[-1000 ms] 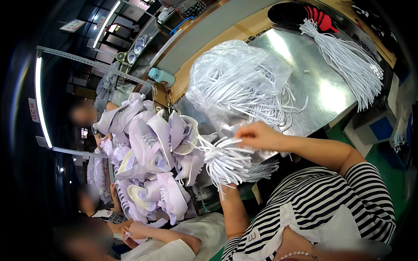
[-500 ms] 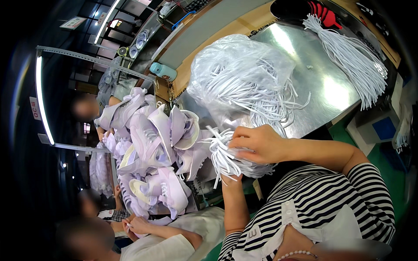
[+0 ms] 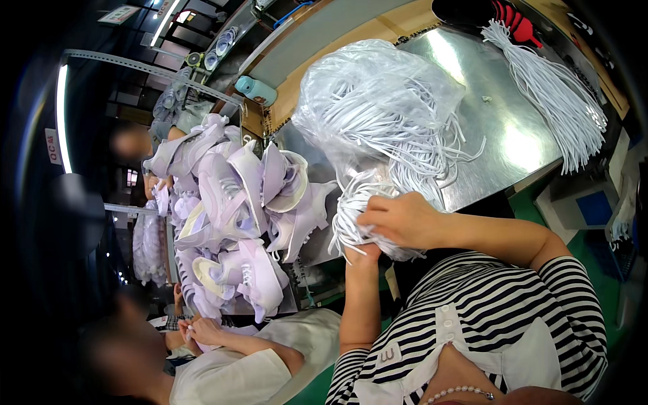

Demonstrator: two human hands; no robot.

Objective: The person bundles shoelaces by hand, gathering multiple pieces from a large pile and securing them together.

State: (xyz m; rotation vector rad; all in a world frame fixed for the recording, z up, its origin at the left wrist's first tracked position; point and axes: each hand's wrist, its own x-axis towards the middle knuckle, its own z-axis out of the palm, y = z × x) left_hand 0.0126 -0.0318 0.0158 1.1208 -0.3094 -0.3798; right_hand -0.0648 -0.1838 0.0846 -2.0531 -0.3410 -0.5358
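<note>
A looped bundle of white shoelaces point(image 3: 351, 209) is in my two hands at the near edge of the metal table. My left hand point(image 3: 364, 252) grips it from below, most of its fingers hidden by the laces. On top, my right hand point(image 3: 403, 219) has its fingers curled into the same bundle. Just beyond lies a clear plastic bag point(image 3: 324, 88) full of loose white laces, some spilling out toward my right hand. Left of the bundle, lilac shoe uppers point(image 3: 226, 192) are heaped up, several of them laced.
Another long bunch of white laces point(image 3: 550, 98) lies across the metal table point(image 3: 503, 128) at the right. Behind it are a black and red object point(image 3: 516, 23). A light-blue bottle point(image 3: 255, 90) stands past the uppers. Co-workers sit at the left, one with hands point(image 3: 202, 332) near the heap.
The laces' loose ends at the left of the bundle now hang in rounder loops. Both my hands stay on it, the right one shifted slightly. The view has moved a little.
</note>
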